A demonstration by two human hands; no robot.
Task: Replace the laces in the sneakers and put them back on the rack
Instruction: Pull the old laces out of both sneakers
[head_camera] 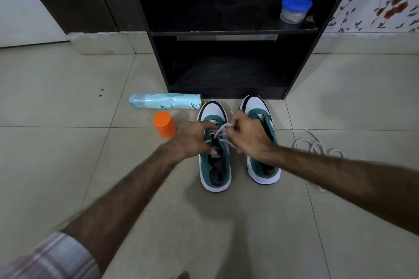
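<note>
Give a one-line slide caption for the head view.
Both hands, left hand and right hand, work a white lace on the left sneaker before the rack.

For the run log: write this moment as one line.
step: lacing left green-and-white sneaker | hands: left and right pinch white lace | right sneaker: unlaced | spare white lace: floor | black rack: no sneakers
</note>
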